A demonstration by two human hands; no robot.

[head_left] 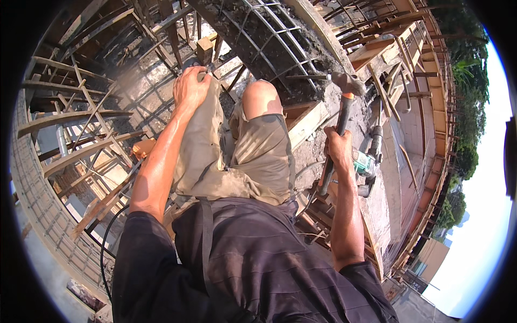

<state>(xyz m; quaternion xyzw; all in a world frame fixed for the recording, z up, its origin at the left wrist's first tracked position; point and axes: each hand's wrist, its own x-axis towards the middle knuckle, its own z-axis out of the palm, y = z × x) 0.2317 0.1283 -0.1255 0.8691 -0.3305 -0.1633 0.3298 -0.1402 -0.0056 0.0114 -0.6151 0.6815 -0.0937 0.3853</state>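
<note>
R hand [338,146] is gripping the hammer [344,111] approx. mid-handle, long axis running fore-aft w/ head [350,84] ahead of the grip and butt [323,188] behind, drill [365,164] lying just R, while L hand [191,87], farther off, is resting by the L knee [214,96], can't tell if holding anything.

Gripped around the black handle by the right hand [339,146]: a long hammer [343,112] with a blunt, dusty grey metal head and an orange band just below it. Held aslant, head toward the far side, butt pointing back toward the body and somewhat left. Just left of a green-and-white power tool [365,163], close by the wrist. Under the left hand [189,90]: a tan trouser leg [198,140], creased and stained, drawn over a bent knee.
</note>
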